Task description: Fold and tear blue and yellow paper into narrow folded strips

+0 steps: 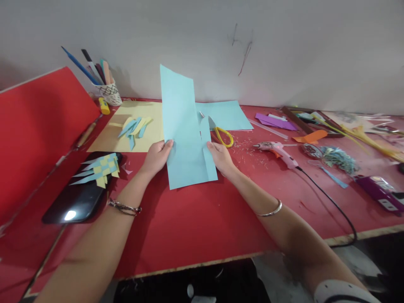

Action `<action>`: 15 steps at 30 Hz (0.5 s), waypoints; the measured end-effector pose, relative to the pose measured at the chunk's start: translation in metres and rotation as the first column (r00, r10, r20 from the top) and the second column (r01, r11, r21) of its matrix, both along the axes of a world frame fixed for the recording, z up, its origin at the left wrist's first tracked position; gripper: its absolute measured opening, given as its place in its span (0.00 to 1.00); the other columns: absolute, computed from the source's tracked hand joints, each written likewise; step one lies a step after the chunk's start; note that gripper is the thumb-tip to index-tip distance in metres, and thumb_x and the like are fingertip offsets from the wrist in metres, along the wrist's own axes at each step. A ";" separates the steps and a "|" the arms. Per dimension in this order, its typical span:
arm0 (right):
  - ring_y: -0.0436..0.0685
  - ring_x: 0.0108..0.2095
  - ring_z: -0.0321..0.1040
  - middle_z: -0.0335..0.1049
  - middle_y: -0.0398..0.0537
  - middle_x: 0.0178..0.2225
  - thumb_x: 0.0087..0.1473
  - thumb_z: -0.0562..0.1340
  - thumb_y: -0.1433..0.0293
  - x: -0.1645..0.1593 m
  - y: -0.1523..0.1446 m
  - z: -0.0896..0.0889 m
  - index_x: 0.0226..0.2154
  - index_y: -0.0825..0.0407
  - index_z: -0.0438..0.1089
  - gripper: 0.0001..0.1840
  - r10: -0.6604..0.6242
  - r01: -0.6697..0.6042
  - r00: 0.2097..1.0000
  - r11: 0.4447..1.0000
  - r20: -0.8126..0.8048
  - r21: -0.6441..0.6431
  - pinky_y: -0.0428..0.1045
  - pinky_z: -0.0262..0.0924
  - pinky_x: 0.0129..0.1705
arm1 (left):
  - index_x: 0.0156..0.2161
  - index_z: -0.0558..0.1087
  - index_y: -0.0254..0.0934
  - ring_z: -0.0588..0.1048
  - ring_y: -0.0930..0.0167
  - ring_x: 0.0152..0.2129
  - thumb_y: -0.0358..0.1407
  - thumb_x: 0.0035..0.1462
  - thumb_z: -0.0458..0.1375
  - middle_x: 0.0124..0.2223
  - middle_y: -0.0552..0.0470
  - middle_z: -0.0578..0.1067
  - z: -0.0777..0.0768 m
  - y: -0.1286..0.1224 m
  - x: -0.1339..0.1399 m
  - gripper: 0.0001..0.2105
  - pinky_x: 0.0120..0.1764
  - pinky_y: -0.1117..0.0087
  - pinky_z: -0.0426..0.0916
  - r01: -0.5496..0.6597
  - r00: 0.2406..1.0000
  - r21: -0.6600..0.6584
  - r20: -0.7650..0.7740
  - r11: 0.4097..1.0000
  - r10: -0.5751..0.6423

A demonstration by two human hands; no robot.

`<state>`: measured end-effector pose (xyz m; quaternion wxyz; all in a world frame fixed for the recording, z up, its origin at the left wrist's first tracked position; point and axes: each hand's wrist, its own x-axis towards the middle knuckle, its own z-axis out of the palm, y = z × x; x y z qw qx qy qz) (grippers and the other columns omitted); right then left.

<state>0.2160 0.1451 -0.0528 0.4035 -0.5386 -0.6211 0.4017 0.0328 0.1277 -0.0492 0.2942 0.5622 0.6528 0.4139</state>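
Observation:
A light blue sheet of paper is held up over the red table, gripped at both sides. My left hand pinches its left edge, thumb in front. On the other side, my right hand pinches a narrow strip along the right edge. That strip is parted from the sheet at the top, where it curls over, and still joins it lower down. Behind the strip lie scissors with yellow handles, partly hidden. Another light blue sheet lies at the back, against the wall.
Left are a pen cup, a cream sheet with paper strips and a black phone bearing a woven paper piece. Right are a pink glue gun with its cord, a tassel and a purple device.

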 end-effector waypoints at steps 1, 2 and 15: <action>0.46 0.19 0.43 0.42 0.38 0.17 0.50 0.48 0.61 0.000 0.000 0.000 0.15 0.51 0.45 0.18 -0.001 0.001 1.000 1.000 -0.009 -0.002 0.44 0.41 0.21 | 0.18 0.58 0.38 0.59 0.74 0.16 0.46 0.46 0.47 0.16 0.58 0.58 0.000 0.000 0.000 0.15 0.20 0.73 0.53 0.002 1.000 -0.001 0.005 1.000 -0.002; 0.46 0.19 0.43 0.43 0.37 0.17 0.50 0.49 0.61 0.000 0.000 -0.001 0.15 0.51 0.45 0.18 -0.001 0.001 1.000 1.000 -0.016 -0.005 0.44 0.41 0.21 | 0.18 0.59 0.38 0.59 0.74 0.16 0.46 0.46 0.46 0.16 0.57 0.59 -0.001 0.000 0.000 0.15 0.20 0.73 0.53 0.003 1.000 -0.002 0.010 1.000 -0.003; 0.46 0.17 0.47 0.47 0.37 0.14 0.50 0.51 0.62 0.002 0.001 0.005 0.14 0.52 0.50 0.18 0.034 -0.034 0.999 0.996 -0.007 -0.079 0.45 0.42 0.20 | 0.21 0.64 0.37 0.65 0.74 0.19 0.47 0.45 0.49 0.19 0.56 0.67 0.002 -0.001 -0.001 0.15 0.22 0.74 0.58 0.076 0.992 -0.060 0.109 0.995 -0.069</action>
